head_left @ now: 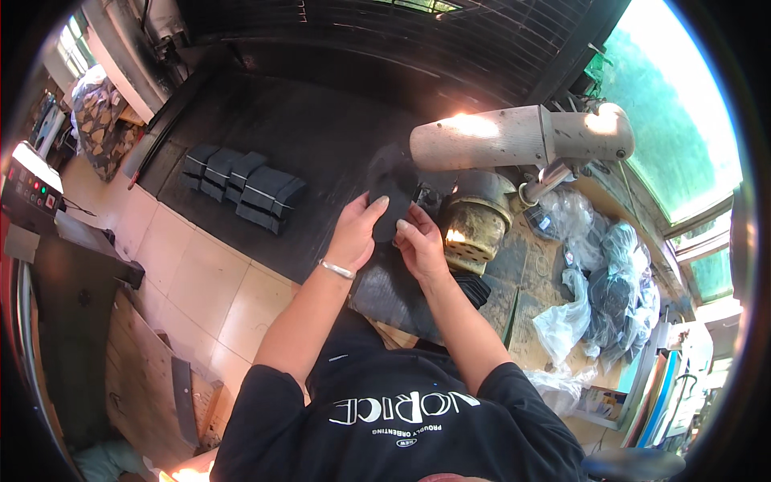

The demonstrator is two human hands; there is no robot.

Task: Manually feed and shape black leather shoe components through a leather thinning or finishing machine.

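Observation:
A dark flat piece with rounded edges (389,210), shaped much like a shoe sole, is held between my two hands over the black worktable (321,120). My left hand (358,233) pinches its left edge, thumb on top. On the opposite edge my right hand (422,245) grips it between thumb and fingers. Its far end blends into the dark surface behind. Just right of my right hand stands a grimy round-bodied metal machine (478,221). A small stack of black pieces (472,289) lies below that machine.
Several strapped bundles of black pieces (265,193) lie on the table's left. A pale ribbed cylinder (478,140) on a jointed arm hangs over the right side. Clear plastic bags (614,273) crowd the right bench. A control box (30,189) stands far left.

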